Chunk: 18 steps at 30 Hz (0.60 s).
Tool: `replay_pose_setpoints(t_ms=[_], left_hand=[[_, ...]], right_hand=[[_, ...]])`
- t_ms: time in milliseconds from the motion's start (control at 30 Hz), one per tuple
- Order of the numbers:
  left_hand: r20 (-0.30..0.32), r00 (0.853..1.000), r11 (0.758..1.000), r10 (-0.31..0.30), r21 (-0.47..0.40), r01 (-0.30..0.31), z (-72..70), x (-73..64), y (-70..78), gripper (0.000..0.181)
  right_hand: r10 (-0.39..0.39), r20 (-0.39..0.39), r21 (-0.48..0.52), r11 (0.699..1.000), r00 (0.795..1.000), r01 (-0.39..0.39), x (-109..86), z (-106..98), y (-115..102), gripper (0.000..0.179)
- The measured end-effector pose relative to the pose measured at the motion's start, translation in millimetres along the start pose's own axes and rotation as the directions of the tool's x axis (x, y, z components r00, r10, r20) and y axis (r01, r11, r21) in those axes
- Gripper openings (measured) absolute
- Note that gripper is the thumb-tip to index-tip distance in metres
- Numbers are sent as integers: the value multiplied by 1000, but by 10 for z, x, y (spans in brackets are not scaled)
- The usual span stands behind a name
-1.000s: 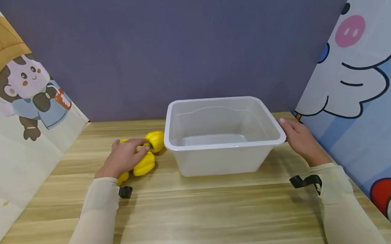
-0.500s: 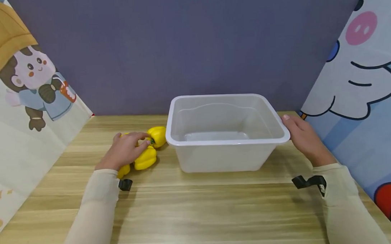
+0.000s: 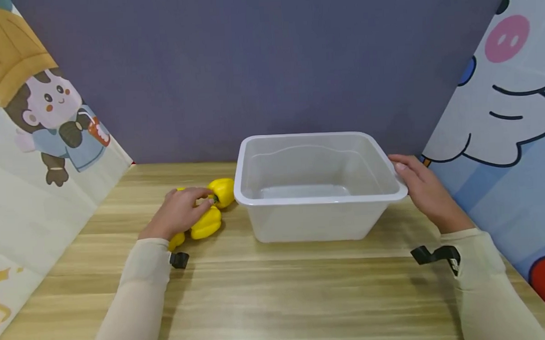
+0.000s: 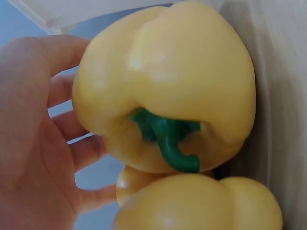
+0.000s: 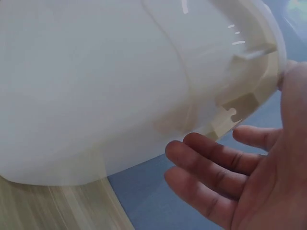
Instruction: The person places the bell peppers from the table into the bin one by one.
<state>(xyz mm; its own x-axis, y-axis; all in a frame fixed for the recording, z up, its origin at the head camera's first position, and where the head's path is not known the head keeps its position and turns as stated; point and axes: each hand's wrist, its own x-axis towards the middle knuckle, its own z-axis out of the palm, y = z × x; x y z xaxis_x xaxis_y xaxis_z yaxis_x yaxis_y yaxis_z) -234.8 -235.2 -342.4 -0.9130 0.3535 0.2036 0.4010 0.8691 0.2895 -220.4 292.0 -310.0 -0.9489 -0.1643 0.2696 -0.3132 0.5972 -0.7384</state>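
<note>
Several yellow bell peppers lie in a cluster left of the tub in the head view; the rear one (image 3: 222,193) sits close to the tub, the front one (image 3: 206,223) nearer me. My left hand (image 3: 179,213) is over the cluster with loosely bent fingers, partly hiding other peppers. In the left wrist view, its fingers spread along one side of a bell pepper (image 4: 168,67) with a green stem. A light grey plastic tub (image 3: 308,221) stands upright. My right hand (image 3: 424,194) is at its right rim, thumb on the edge, other fingers loose below the rim (image 5: 280,43).
The wood-grain table (image 3: 299,294) extends in front of the tub. A dark grey-purple panel (image 3: 269,65) rises close behind it. Cartoon-printed walls (image 3: 30,208) flank the table on both sides. Each sleeve has a black strap (image 3: 180,260) at the wrist.
The view has shifted slightly, moving the scene a little in the frame. My right hand's fingers have shifted at the rim, with the index finger now showing beyond the thumb. The peppers stay put.
</note>
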Motion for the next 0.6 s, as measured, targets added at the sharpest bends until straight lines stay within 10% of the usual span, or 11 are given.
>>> replay_pose_setpoints(t_ms=[600], left_hand=[[-70,984,982,-161,-115,153,-174,-137,-333,48]], right_hand=[[-96,27,161,983,995,90,12,104,64,45]])
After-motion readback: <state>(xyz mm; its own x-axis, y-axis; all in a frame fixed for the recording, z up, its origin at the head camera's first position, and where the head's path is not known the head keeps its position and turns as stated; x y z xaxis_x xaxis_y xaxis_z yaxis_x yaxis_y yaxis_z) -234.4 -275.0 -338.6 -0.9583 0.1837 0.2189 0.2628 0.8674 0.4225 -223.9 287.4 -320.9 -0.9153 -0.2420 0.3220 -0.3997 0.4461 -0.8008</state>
